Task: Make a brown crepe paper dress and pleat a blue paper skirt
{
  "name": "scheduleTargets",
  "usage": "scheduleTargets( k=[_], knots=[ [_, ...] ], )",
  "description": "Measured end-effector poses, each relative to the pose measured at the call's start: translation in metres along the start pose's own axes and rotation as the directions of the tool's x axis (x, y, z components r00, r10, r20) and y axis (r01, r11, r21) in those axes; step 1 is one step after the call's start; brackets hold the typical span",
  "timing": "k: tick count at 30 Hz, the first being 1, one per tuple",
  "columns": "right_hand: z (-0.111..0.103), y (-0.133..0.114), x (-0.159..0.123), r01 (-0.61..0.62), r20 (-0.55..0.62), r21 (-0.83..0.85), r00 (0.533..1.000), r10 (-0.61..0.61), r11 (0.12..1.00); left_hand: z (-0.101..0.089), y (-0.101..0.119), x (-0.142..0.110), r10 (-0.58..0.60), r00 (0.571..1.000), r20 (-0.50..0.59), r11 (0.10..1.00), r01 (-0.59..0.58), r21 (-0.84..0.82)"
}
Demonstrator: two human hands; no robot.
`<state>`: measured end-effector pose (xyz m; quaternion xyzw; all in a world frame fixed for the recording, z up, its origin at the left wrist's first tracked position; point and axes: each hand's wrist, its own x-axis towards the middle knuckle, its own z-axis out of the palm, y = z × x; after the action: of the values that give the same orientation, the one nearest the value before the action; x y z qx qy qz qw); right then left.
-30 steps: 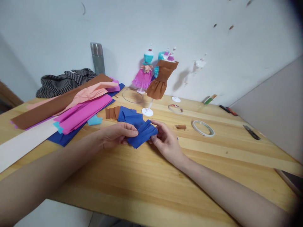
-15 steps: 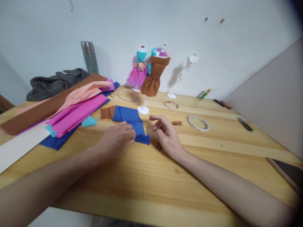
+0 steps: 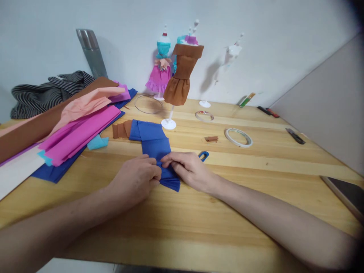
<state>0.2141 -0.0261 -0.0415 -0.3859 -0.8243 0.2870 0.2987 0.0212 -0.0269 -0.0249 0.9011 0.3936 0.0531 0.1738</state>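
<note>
A strip of blue crepe paper (image 3: pixel 153 144) lies on the wooden table (image 3: pixel 199 212), pleated at its near end. My left hand (image 3: pixel 136 180) pinches the pleated end from the left, fingers closed on it. My right hand (image 3: pixel 189 170) presses and pinches the same pleats from the right, its fingertips meeting the left hand's. A small blue clip (image 3: pixel 203 154) lies just beyond the right hand. Folded brown paper (image 3: pixel 121 130) sits at the strip's far left end.
Pink, peach, brown and blue paper sheets (image 3: pixel 76 129) pile at the left with striped cloth (image 3: pixel 42 93) and a metal flask (image 3: pixel 89 51). Doll stands with a brown dress (image 3: pixel 180 77) and pink dress (image 3: pixel 157 77) stand behind. Tape rolls (image 3: pixel 238 137), snips (image 3: pixel 295 135) and a phone (image 3: pixel 345 193) lie right.
The blue paper went from held above the table to lying flat on it. My right hand let go, then came back onto the pleats. The view shifted closer and lower.
</note>
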Motion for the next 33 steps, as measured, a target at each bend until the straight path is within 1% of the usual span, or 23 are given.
scheduleTargets(
  k=[1,4,7,10,13,15,17,19,21,23,26,29,33],
  knots=[
    [0.0,0.001,0.001,-0.017,0.001,-0.011,1.0,0.017,1.0,0.0,0.0,0.0,-0.004,1.0,0.002,1.0,0.004,-0.001],
    [0.001,0.004,0.001,-0.077,-0.043,-0.036,0.996,0.075,0.996,-0.001,-0.002,0.0,-0.03,0.999,-0.013,0.999,0.03,-0.017],
    [0.003,0.005,0.0,-0.106,-0.074,-0.056,0.992,0.102,0.993,-0.001,-0.003,0.001,-0.059,0.998,-0.026,0.998,0.058,-0.032],
    [0.004,0.005,-0.001,-0.092,-0.098,-0.055,0.991,0.086,0.994,-0.001,-0.005,0.003,-0.068,0.997,-0.025,0.997,0.067,-0.043],
    [0.003,-0.001,-0.001,-0.018,-0.13,-0.072,0.992,0.008,0.997,-0.001,-0.006,0.004,-0.07,0.997,-0.021,0.996,0.069,-0.055],
    [0.001,-0.007,-0.002,0.047,-0.093,-0.122,0.994,-0.058,0.991,-0.002,-0.006,0.004,-0.077,0.997,-0.011,0.995,0.076,-0.066],
    [0.0,-0.013,-0.004,0.098,0.007,-0.212,0.995,-0.099,0.972,-0.003,-0.005,0.004,-0.074,0.997,-0.007,0.994,0.073,-0.076],
    [0.0,-0.018,-0.005,0.129,0.104,-0.325,0.989,-0.101,0.937,-0.004,-0.005,0.005,-0.071,0.997,-0.008,0.994,0.07,-0.087],
    [0.001,-0.02,-0.006,0.134,0.149,-0.412,0.986,-0.078,0.901,-0.003,-0.006,0.005,-0.068,0.998,-0.008,0.994,0.067,-0.091],
    [0.003,-0.019,-0.006,0.117,0.153,-0.453,0.987,-0.052,0.884,-0.001,-0.008,0.006,-0.063,0.998,-0.012,0.994,0.061,-0.092],
    [0.004,-0.017,-0.006,0.085,0.147,-0.452,0.989,-0.02,0.888,0.001,-0.01,0.006,-0.051,0.998,-0.024,0.994,0.048,-0.102],
    [0.005,-0.014,-0.005,0.052,0.146,-0.417,0.989,0.011,0.907,0.0,-0.01,0.007,-0.054,0.998,-0.023,0.99,0.051,-0.129],
    [0.005,-0.013,-0.005,-0.002,0.136,-0.344,0.989,0.052,0.939,-0.001,-0.014,0.01,-0.093,0.996,-0.003,0.975,0.09,-0.203]
  ],
)
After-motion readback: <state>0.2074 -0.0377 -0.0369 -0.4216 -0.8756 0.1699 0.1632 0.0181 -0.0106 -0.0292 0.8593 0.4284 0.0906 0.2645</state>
